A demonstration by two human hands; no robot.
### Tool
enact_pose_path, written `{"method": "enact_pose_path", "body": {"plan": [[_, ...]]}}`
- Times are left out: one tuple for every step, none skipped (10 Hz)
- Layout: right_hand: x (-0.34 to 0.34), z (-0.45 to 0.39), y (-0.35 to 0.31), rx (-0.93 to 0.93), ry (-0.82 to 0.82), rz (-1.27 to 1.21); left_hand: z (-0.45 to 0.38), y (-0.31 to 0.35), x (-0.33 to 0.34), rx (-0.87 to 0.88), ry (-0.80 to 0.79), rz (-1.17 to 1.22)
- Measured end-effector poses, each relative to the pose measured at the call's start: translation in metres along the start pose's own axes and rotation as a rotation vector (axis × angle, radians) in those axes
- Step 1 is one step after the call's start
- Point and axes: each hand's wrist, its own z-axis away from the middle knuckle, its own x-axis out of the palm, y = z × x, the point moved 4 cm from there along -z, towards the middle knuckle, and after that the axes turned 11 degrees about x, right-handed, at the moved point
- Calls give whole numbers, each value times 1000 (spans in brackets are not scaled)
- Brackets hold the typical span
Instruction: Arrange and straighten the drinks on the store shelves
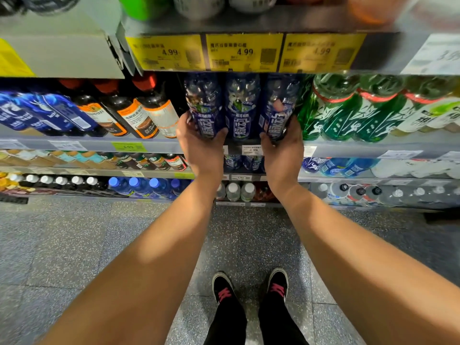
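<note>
Three dark blue drink bottles stand side by side at the front of the middle shelf (87,144). My left hand (199,143) grips the base of the left blue bottle (204,105), thumb across its front. My right hand (282,145) grips the base of the right blue bottle (278,108). The middle blue bottle (241,108) stands between them, touched by neither hand. All three have their labels facing out.
Dark bottles with orange labels (139,113) stand to the left, green bottles (348,108) to the right. Yellow price tags (244,52) line the shelf edge above. Lower shelves hold more bottles (139,185). My shoes (249,287) stand on a speckled floor.
</note>
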Motion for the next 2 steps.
{"method": "enact_pose_path", "body": {"plan": [[-24,7,-7,-10,-98,227,11,24,-18,14,7,-138],[-54,15,-25,156,-158,8,18,58,-32,-11,-28,-246]]}}
